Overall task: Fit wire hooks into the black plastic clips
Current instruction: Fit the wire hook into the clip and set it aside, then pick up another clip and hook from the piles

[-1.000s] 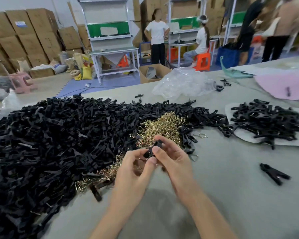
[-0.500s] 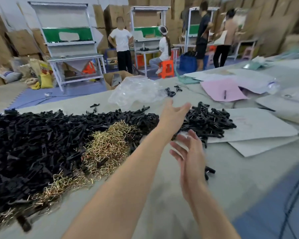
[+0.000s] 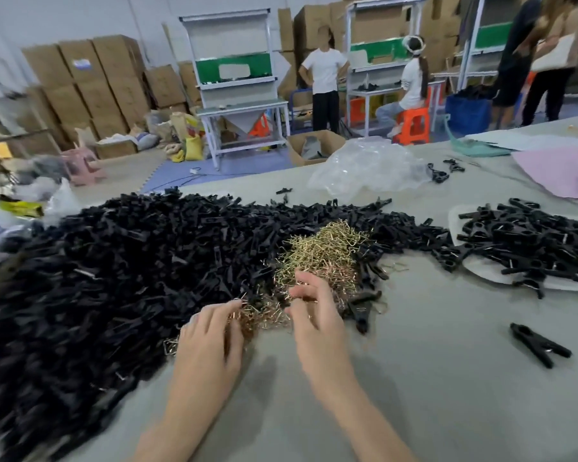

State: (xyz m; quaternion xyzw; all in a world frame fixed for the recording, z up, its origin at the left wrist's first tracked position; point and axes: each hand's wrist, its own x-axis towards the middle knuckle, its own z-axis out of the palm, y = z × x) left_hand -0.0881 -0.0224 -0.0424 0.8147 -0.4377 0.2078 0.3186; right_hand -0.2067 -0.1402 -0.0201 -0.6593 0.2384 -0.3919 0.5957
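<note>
Near the front edge of the bench [image 3: 414,378], the left grip [image 3: 211,341] lies spread, holding nothing, fingertips on the near end of the hooks [image 3: 324,255]. The right grip [image 3: 317,321] curls loosely over them; blur hides any pinch. Clips [image 3: 114,261] heap leftward, touching the hooks.

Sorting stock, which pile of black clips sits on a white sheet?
The smaller pile at far right; the big heap lies straight on the grey table.
</note>
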